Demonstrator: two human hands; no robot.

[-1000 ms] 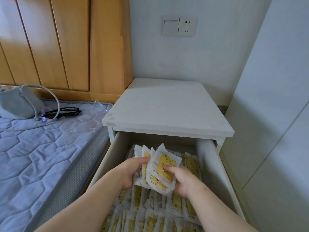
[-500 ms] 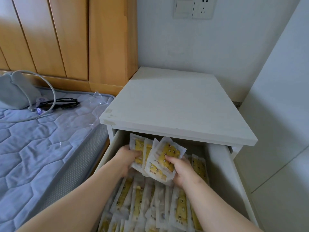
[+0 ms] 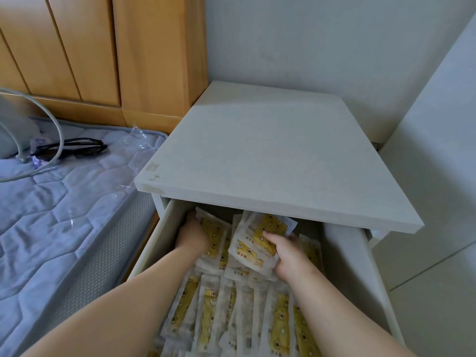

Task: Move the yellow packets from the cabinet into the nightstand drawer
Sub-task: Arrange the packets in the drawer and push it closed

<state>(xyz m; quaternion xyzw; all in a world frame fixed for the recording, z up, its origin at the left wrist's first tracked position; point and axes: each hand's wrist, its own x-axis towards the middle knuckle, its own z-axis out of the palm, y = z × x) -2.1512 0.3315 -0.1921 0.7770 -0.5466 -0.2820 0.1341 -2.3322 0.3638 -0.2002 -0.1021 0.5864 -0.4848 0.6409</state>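
Note:
The white nightstand [image 3: 270, 155] has its drawer [image 3: 152, 240] pulled out, and several yellow-and-white packets [image 3: 224, 315] lie in rows inside it. Both my hands reach toward the drawer's back, under the nightstand top. My left hand [image 3: 192, 235] grips a bunch of packets [image 3: 213, 233] near the left wall. My right hand [image 3: 288, 253] holds a fanned bunch of packets [image 3: 260, 235], thumb on top. The far ends of the packets are partly hidden under the top's front edge.
A bed with a blue quilted mattress [image 3: 51, 202] runs along the left. A grey bag strap [image 3: 38, 124], black cable [image 3: 74, 148] and clear plastic [image 3: 141, 140] lie on it. Wooden headboard panels [image 3: 103, 52] stand behind. A white cabinet side [image 3: 443, 150] rises on the right.
Both hands have pushed the packet bunches deeper into the drawer, toward its back, and lower. My head has tilted down and moved closer; the wall socket has left the view.

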